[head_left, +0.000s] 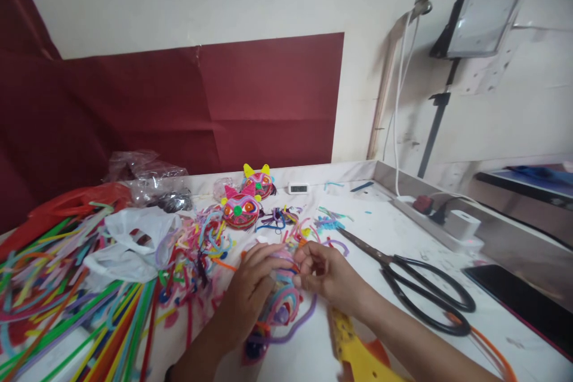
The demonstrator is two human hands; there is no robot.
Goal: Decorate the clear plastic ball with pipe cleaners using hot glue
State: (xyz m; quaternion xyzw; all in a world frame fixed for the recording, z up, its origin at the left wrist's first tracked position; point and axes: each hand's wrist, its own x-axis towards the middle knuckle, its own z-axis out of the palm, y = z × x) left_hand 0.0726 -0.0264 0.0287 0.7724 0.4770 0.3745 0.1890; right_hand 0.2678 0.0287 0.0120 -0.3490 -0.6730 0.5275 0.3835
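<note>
- While grasping a striped craft piece (289,299) with left hand (250,289), holds right hand (326,273) close against it
- Cannot tell the latter grip's state
- Has scissors (384,258) nearby

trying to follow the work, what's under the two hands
Beneath the left hand and right hand, a coiled multicoloured piece shows, with a purple strip curving beside it. Whatever lies directly behind the fingers is covered.
</note>
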